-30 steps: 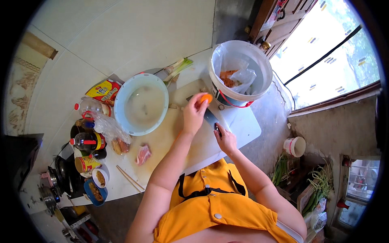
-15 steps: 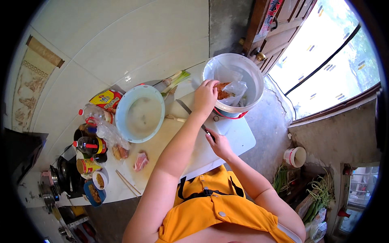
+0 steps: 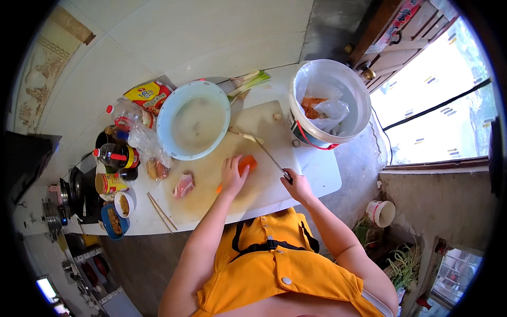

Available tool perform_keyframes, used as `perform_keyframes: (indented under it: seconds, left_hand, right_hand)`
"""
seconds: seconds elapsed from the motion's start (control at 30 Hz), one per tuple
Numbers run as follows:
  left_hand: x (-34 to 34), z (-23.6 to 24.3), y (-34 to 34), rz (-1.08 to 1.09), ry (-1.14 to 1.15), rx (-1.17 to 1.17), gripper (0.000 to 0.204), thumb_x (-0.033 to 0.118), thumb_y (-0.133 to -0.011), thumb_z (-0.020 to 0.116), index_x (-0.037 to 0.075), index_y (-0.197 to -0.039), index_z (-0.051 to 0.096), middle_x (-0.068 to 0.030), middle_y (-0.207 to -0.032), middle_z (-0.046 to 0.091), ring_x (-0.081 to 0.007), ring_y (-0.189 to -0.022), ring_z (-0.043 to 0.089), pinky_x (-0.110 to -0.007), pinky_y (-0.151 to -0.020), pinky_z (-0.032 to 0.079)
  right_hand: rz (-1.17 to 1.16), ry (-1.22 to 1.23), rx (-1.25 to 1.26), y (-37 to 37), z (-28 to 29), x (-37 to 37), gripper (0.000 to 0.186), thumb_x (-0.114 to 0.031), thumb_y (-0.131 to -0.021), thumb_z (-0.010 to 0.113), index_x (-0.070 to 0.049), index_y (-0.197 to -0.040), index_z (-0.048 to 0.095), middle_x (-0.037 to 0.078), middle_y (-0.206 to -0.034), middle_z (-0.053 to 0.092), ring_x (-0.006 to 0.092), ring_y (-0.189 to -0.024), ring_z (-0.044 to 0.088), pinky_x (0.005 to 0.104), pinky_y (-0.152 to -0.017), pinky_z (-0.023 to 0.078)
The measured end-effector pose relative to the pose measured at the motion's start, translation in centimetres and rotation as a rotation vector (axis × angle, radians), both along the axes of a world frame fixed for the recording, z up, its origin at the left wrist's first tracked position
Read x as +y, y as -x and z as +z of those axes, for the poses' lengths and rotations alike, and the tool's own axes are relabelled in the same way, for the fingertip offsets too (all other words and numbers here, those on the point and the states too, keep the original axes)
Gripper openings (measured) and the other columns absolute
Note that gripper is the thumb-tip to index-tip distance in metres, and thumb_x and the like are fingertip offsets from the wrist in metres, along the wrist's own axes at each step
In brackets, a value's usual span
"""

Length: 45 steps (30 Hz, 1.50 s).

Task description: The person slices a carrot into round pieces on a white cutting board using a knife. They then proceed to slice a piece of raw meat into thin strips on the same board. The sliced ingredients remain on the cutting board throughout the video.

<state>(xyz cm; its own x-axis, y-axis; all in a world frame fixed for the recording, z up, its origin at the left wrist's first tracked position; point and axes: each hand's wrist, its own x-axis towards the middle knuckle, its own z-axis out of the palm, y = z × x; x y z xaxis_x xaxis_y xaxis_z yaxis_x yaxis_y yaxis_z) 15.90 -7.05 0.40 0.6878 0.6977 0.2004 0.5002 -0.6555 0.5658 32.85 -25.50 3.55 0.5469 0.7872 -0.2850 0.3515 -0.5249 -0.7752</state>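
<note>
Head view shows the left hand [image 3: 231,178] holding a carrot [image 3: 247,164], raw meat [image 3: 184,186] left of that hand, the right hand [image 3: 298,186] gripping a knife [image 3: 272,159].

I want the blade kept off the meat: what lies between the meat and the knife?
In the head view, the left hand and the carrot it holds lie between the meat and the knife.

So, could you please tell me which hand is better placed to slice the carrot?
Probably the right hand: it holds the knife, while the left hand holds the carrot on the cutting board.
</note>
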Motion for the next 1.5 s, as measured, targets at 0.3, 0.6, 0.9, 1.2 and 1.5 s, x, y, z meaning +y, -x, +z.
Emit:
perform_keyframes:
  seconds: [0.3,0.6,0.9,1.2,1.5]
  left_hand:
    - [-1.0,-4.7,3.2,0.068,0.066,0.356,0.06,0.026,-0.076,0.073,0.01,-0.129,0.048,-0.0091,-0.121,0.055,-0.0285,-0.116,0.047,-0.044,-0.094,0.039]
    - [1.0,-3.7,2.4,-0.151,-0.067,0.265,0.05,0.025,-0.079,0.069,0.013,-0.124,0.052,-0.0079,-0.12,0.055,-0.0286,-0.115,0.047,-0.044,-0.098,0.038]
    - [-1.2,-5.5,-0.2,-0.186,-0.123,-0.138,0.03,0.023,-0.081,0.067,0.011,-0.107,0.059,-0.0067,-0.108,0.059,-0.0276,-0.105,0.054,-0.041,-0.089,0.044]
    - [-1.3,-6.5,-0.8,-0.141,-0.124,-0.183,0.023,0.022,-0.082,0.067,0.011,-0.103,0.062,-0.006,-0.107,0.062,-0.0263,-0.102,0.057,-0.04,-0.085,0.046]
    - [-0.8,-6.6,-1.0,-0.182,-0.072,-0.158,0.029,0.02,-0.082,0.065,0.009,-0.108,0.061,-0.0064,-0.11,0.061,-0.0264,-0.104,0.057,-0.039,-0.088,0.047]
  right_hand:
    - [0.072,0.11,-0.108,-1.5,-2.0,3.2,0.039,-0.032,-0.084,0.065,-0.012,-0.116,0.06,0.019,-0.084,0.067,0.0379,-0.081,0.065,0.043,-0.072,0.052]
    - [0.145,0.202,-0.114,-1.6,0.9,2.9,0.044,-0.047,-0.088,0.057,-0.013,-0.115,0.063,0.016,-0.085,0.069,0.0351,-0.081,0.065,0.0414,-0.074,0.053]
    - [0.239,0.365,-0.14,-0.4,4.9,3.0,0.041,-0.048,-0.095,0.044,-0.019,-0.11,0.067,0.017,-0.081,0.068,0.0351,-0.079,0.065,0.0442,-0.073,0.051]
    - [0.286,0.485,-0.17,-0.2,6.5,4.3,0.042,-0.049,-0.096,0.042,-0.018,-0.108,0.068,0.018,-0.08,0.067,0.0383,-0.076,0.064,0.0464,-0.071,0.052]
    - [0.355,0.452,-0.134,-1.9,4.4,6.4,0.047,-0.049,-0.097,0.039,-0.014,-0.108,0.068,0.02,-0.088,0.067,0.04,-0.086,0.063,0.0476,-0.079,0.05]
